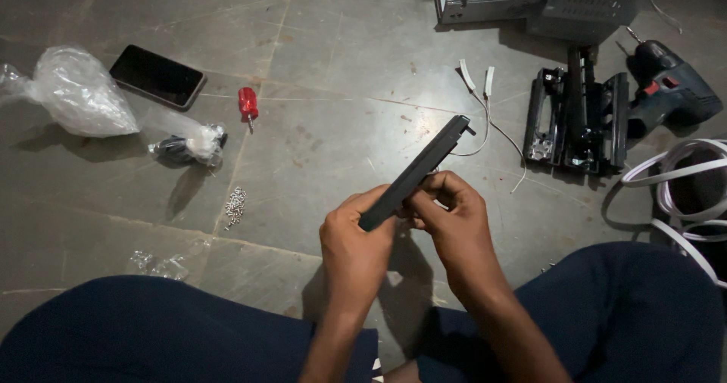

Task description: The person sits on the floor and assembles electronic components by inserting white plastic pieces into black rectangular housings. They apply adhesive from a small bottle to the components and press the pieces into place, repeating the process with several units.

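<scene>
**Hands gripping a flat black bar above a concrete floor**

Both hands hold one long, flat black bar [418, 171] that slants up to the right. Left hand [356, 239] wraps its lower end; right hand [450, 209] pinches it just above, fingers curled closed. Dark blue trouser legs [151, 330] frame the bottom. On the floor [341, 73] to the left lie a red screwdriver [248, 104], a pile of small screws [235, 203], a phone [157, 76] and a clear plastic bag [76, 91]. To the right sit black rails [577, 114] and a cordless drill [670, 88].

Two hands [356, 243] [450, 216], one black bar [416, 172], one phone [157, 75], one red screwdriver [248, 104], one drill [670, 88], two plastic bags [76, 91] [189, 144].
</scene>
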